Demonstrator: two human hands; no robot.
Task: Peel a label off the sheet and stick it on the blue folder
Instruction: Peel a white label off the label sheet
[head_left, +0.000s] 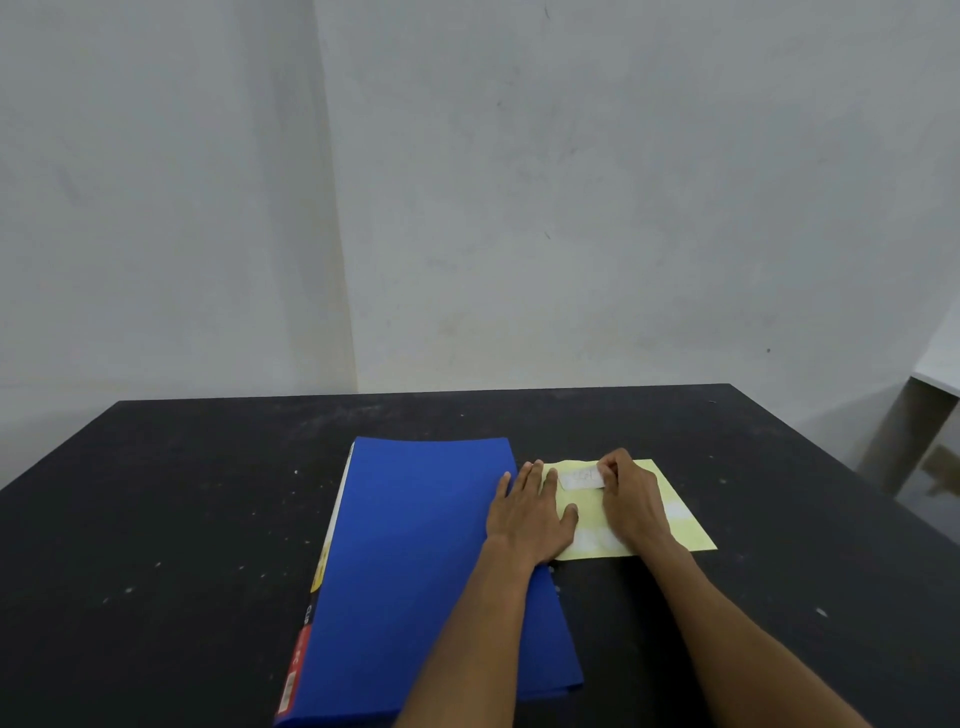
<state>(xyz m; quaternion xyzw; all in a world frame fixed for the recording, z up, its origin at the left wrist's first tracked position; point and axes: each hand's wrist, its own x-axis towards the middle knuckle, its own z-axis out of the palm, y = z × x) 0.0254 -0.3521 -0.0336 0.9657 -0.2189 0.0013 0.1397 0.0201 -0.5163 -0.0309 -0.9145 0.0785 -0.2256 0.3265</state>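
The blue folder (415, 561) lies shut on the black table, its spine to the left. Right of it lies a pale yellow label sheet (685, 525) with a few white labels on it. My left hand (530, 514) rests flat, fingers spread, across the folder's right edge and the sheet's left side. At the sheet's far end my right hand (631, 499) pinches the right end of a white label (581, 479) with faint writing. Whether that label has lifted off the sheet is unclear.
The black table (182, 519) is speckled with pale flecks and runs to a white wall behind. A white shelf or desk corner (935, 384) stands off the table's right side.
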